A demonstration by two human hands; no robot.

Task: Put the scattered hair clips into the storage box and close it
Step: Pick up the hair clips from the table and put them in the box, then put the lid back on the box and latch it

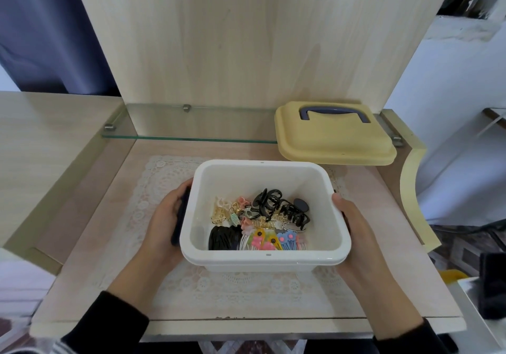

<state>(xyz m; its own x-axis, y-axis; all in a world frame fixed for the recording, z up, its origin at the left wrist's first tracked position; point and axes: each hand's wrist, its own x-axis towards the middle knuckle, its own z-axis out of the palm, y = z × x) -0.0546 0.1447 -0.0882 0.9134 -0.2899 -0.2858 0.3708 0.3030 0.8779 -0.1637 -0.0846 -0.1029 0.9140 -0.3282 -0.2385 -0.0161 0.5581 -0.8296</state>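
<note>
Storage box (261, 181), white and uncovered, mid-table over lace mat (161, 181); hair clips (260, 222) heaped in its bottom. Left hand (167, 216) grips the left wall, fingers curled together over a dark side clasp (181, 216). Right hand (353, 233) holds the right wall, thumb on rim, fingers hidden; yellow lid (334, 140) lies far right on glass shelf (191, 127).

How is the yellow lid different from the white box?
The lid is yellow with a bluish handle; the box is white. The lid lies untouched on the glass shelf; the left hand and right hand hold the box. The box is deep, the lid shallow. Both are rounded rectangles.
</note>
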